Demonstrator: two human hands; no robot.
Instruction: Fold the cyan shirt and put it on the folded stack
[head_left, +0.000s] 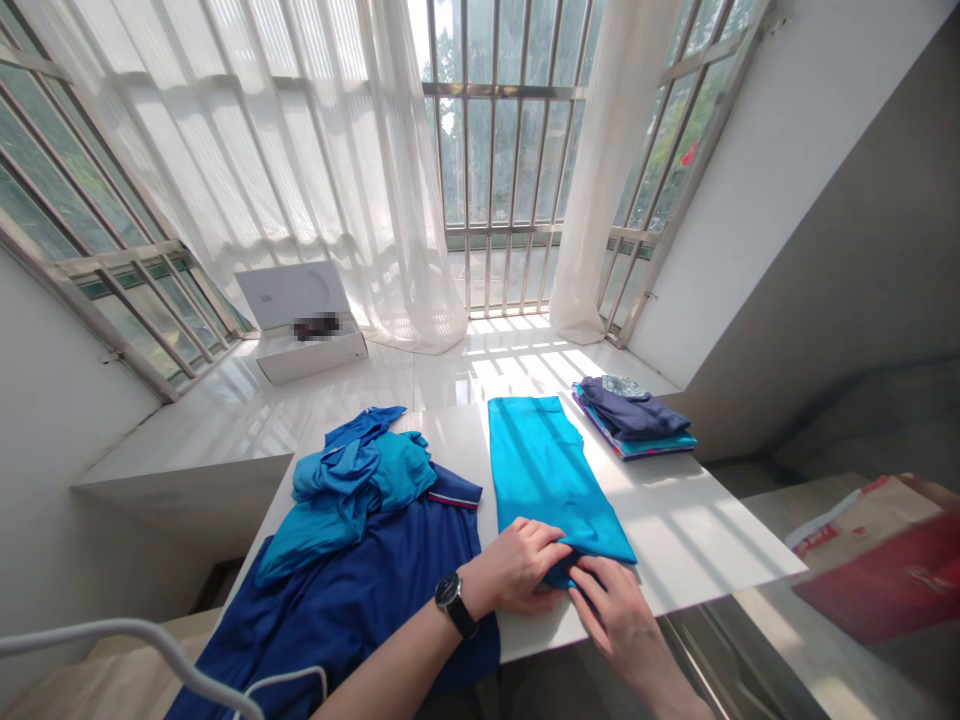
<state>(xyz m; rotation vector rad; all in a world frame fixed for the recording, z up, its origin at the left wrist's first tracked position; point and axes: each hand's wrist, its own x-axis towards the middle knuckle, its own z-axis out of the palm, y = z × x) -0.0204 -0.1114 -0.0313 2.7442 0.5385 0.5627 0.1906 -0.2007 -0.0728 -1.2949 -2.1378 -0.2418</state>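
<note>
A bright turquoise garment (544, 470) lies folded into a long flat strip on the white table (697, 540). At its near edge my left hand (517, 568), with a black watch (450, 593) on the wrist, is closed on the cloth. My right hand (613, 598) pinches the same edge just to the right, and the fingertips of both hands almost meet. A darker bit of fabric shows between them, and part of the edge is hidden under my fingers.
Left of the strip, crumpled blue and teal clothes (360, 490) lie on a large navy garment (367, 590) overhanging the table. A folded stack of clothes (634, 420) sits back right. An open white box (311, 350) stands on the sill; a paper bag (885, 560) is at right.
</note>
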